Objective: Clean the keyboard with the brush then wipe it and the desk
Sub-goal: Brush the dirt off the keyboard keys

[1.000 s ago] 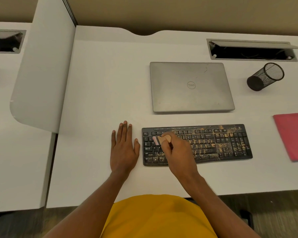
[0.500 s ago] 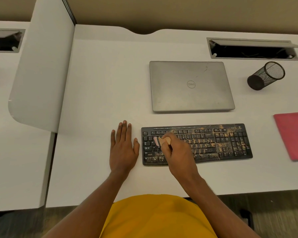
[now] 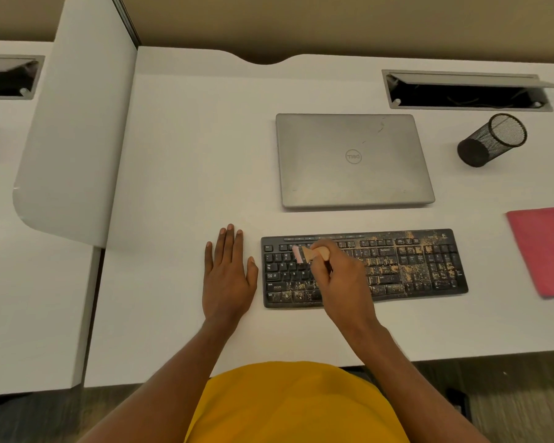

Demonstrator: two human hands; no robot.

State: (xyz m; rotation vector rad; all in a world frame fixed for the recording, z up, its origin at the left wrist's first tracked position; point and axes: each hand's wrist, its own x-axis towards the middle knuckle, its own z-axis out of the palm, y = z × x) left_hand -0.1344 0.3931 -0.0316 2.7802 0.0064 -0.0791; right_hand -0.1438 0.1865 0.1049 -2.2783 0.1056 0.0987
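Note:
A black keyboard (image 3: pixel 406 266) lies on the white desk (image 3: pixel 189 161), its middle and right keys speckled with tan crumbs and dust; the upper left keys look cleaner. My right hand (image 3: pixel 339 279) grips a small wooden-handled brush (image 3: pixel 304 253) whose pale pink bristles touch the upper left keys. Flat on the desk just left of the keyboard rests my left hand (image 3: pixel 226 276), fingers straight. A pink cloth (image 3: pixel 544 247) lies folded at the right edge of the desk.
A shut grey laptop (image 3: pixel 352 159) sits behind the keyboard. A black mesh pen cup (image 3: pixel 490 140) lies tipped over at the back right, near an open cable tray (image 3: pixel 464 91). A white divider panel (image 3: pixel 74 123) stands on the left.
The brush has shifted only slightly over the upper left keys. My left hand has stayed flat on the desk.

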